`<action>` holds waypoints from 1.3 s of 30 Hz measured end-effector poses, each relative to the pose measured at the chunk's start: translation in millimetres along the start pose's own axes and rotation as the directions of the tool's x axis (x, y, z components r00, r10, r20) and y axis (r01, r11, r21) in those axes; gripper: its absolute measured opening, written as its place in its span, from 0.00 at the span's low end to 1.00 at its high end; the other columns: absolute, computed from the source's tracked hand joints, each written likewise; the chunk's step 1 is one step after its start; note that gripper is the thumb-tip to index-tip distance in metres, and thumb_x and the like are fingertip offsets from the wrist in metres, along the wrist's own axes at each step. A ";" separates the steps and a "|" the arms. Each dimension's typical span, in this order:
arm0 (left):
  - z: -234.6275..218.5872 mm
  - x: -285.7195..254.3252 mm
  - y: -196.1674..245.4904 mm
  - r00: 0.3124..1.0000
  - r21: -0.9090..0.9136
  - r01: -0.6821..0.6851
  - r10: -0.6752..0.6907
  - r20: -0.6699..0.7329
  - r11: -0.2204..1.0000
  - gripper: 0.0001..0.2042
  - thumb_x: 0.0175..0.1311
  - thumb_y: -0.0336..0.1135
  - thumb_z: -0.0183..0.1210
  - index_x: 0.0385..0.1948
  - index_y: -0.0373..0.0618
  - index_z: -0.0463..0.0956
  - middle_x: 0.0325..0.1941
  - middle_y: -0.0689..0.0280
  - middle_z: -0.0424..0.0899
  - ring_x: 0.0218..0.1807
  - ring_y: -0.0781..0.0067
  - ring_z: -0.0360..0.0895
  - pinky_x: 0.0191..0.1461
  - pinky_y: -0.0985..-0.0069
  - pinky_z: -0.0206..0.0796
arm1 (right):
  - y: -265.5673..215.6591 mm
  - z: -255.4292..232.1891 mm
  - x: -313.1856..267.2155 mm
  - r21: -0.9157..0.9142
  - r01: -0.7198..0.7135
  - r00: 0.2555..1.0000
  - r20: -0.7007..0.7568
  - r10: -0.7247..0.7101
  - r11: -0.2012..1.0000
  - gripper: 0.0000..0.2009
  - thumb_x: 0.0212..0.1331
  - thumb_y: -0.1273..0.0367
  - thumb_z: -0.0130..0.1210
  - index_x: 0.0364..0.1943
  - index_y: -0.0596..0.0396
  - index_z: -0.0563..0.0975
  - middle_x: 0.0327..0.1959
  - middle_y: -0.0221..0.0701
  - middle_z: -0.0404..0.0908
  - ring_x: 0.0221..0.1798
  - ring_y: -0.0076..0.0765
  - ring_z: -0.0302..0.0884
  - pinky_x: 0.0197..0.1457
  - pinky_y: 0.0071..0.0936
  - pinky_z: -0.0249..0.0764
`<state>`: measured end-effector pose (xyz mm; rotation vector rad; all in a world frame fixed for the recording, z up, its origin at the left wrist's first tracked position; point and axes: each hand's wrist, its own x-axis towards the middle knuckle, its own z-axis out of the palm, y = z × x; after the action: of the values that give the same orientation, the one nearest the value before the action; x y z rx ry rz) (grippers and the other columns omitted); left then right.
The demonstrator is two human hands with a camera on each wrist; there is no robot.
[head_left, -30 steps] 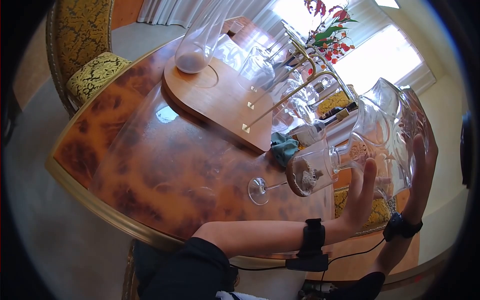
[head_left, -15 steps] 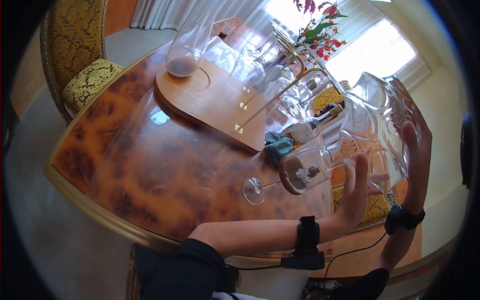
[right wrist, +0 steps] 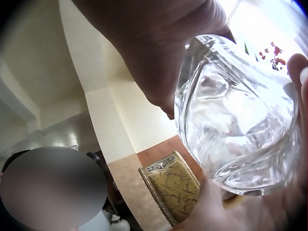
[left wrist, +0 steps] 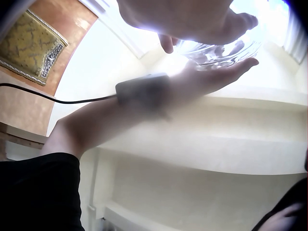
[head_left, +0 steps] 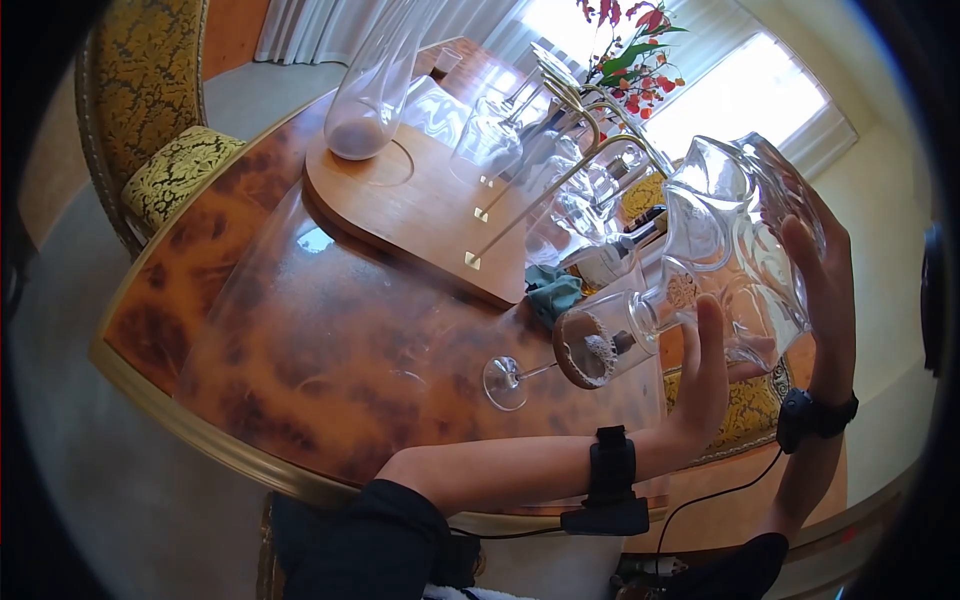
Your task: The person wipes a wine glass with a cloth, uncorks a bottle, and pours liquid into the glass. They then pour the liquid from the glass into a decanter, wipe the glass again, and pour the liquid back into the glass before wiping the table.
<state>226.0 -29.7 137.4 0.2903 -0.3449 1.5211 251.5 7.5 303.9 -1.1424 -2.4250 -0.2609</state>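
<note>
Clear, twisted glass forms the decanter (head_left: 735, 255), which is held inverted above the stemmed glass (head_left: 605, 340) on the burl-patterned table (head_left: 300, 330). The left hand (head_left: 705, 375) grasps the shoulder, with the thumb on the near side; the right hand (head_left: 830, 290) grasps the base end, thumb extended along the wall.

Over the last second, the grip and inverted attitude are unchanged. The base end has shifted slightly leftward in the head view, though head movement accounts for part of this. The froth (head_left: 600, 352) on the brown liquid (head_left: 572, 345) has changed shape. This suggests a pour in its final, draining stage, requiring a steady hold.

The decanter's lip overlaps the bowl, so contact and any running stream cannot be confirmed. Several fingers are obscured by refractive glass. Neither wrist view shows the stemmed glass. The long-necked decanter (head_left: 360, 140) is cut off at the top edge. Behind the bowl, a teal cloth (head_left: 553, 290) and a labelled bottle (head_left: 600, 266) crowd together; their boundaries are unclear.
</note>
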 end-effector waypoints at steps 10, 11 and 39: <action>0.5 4.6 -1.3 1.000 -0.043 -0.008 0.007 -0.025 0.999 0.54 0.62 0.82 0.33 0.70 0.33 0.45 0.58 0.48 0.75 0.54 0.62 0.84 0.58 0.72 0.80 | -5.4 8.3 16.1 0.086 0.006 1.000 0.012 -0.008 0.996 0.40 0.59 0.43 0.61 0.67 0.59 0.73 0.58 0.50 0.81 0.62 0.48 0.79 0.65 0.42 0.74; 1.2 4.6 -0.4 0.999 -0.047 -0.025 0.023 -0.036 0.999 0.53 0.61 0.82 0.33 0.69 0.34 0.46 0.57 0.49 0.75 0.54 0.62 0.84 0.58 0.72 0.80 | -4.3 9.0 17.5 0.089 0.004 1.000 0.020 -0.006 0.996 0.40 0.59 0.42 0.62 0.67 0.59 0.72 0.59 0.51 0.80 0.62 0.48 0.79 0.65 0.41 0.75; 0.1 6.6 0.2 0.997 -0.113 0.036 -0.042 -0.058 0.993 0.58 0.58 0.85 0.29 0.72 0.33 0.50 0.61 0.45 0.75 0.60 0.57 0.80 0.64 0.65 0.76 | -12.4 13.6 31.2 -0.009 -0.008 0.996 0.086 0.008 1.000 0.41 0.58 0.41 0.63 0.67 0.58 0.73 0.58 0.50 0.80 0.59 0.45 0.80 0.60 0.37 0.78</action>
<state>225.9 -23.7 140.1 0.1613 -0.3733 1.4632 220.3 25.6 306.8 -1.1898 -2.4951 -0.2245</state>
